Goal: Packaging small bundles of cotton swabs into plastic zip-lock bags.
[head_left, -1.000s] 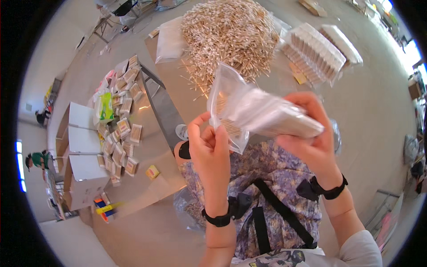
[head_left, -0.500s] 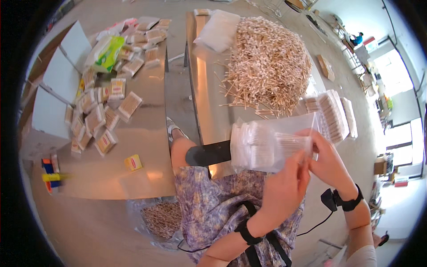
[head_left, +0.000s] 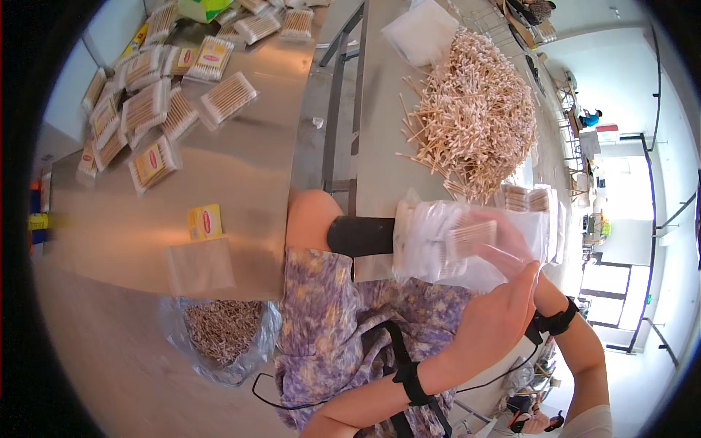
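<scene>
A clear plastic bag (head_left: 420, 255) lies across my lap at the table edge, its closed end full of small packs of cotton swabs. My left hand (head_left: 500, 310) pinches the rim of the bag's mouth between thumb and fingers. Through that mouth my right hand (head_left: 504, 241) reaches inside, seen through the film. Its fingers hold a small pack of cotton swabs (head_left: 471, 238) against the packs deeper in. The fingertips are partly blurred by the plastic.
A heap of loose cotton swabs (head_left: 485, 117) covers the right table, beside stacked packs (head_left: 529, 197) and a white plastic bundle (head_left: 421, 33). On the left table lie several swab packs (head_left: 146, 109), a yellow card (head_left: 204, 222) and a flat clear pouch (head_left: 201, 266). Below sits a bag of swabs (head_left: 223, 332).
My right hand has gone from the bag's mouth to deep inside with the pack. My left hand has shifted right along the rim. The view has turned and tilted down.
</scene>
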{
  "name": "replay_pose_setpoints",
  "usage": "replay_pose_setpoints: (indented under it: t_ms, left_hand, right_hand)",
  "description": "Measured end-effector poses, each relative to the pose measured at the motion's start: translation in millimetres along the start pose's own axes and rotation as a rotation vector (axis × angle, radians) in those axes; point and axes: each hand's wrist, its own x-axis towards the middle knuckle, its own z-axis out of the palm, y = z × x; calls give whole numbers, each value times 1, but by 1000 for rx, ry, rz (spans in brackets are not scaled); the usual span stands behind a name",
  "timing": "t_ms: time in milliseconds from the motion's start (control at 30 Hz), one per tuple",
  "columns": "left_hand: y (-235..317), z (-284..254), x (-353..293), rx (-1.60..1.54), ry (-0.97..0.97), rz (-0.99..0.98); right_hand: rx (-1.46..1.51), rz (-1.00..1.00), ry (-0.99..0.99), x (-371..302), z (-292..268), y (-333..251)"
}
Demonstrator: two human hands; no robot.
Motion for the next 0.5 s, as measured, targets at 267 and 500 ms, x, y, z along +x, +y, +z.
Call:
replay_pose_setpoints:
  t_ms: [267,500]
  left_hand:
    - [-3,3,-3,-23,-9,-6]
    - [-1,1,-2,-40,-7,-30]
  right_hand:
    - [-880,-326,124,0,-2,-20]
    - [-216,249,-221,-5,-24,-38]
